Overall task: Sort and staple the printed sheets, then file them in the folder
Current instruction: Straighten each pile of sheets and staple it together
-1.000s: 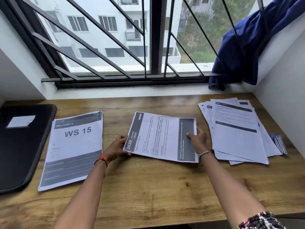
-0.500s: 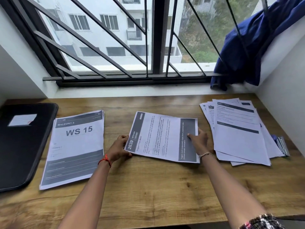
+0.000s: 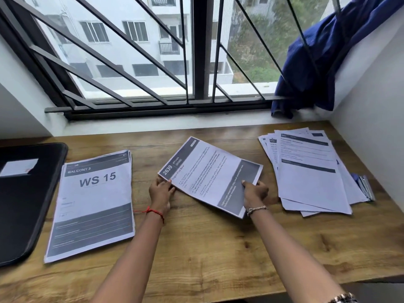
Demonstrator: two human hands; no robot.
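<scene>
A printed sheet headed "2639 Kitchen" (image 3: 209,171) lies turned sideways in the middle of the wooden desk (image 3: 207,248). My left hand (image 3: 160,191) pinches its near left corner. My right hand (image 3: 254,191) grips its near right edge, thumb on top of the dark band. A neat pile with "WS 15" on top (image 3: 94,204) lies to the left. A fanned, loose pile of printed sheets (image 3: 310,171) lies to the right. The black folder (image 3: 24,197) lies shut at the far left. A stapler-like silver and blue object (image 3: 365,186) peeks out under the right pile.
A barred window and its white sill (image 3: 166,125) run along the back of the desk. A blue cloth (image 3: 317,62) hangs at the window's right end. A white wall (image 3: 376,138) closes the right side.
The middle sheet has been swung round, its right end now nearer to me and its left end raised off the desk. Both hands stayed on its ends.
</scene>
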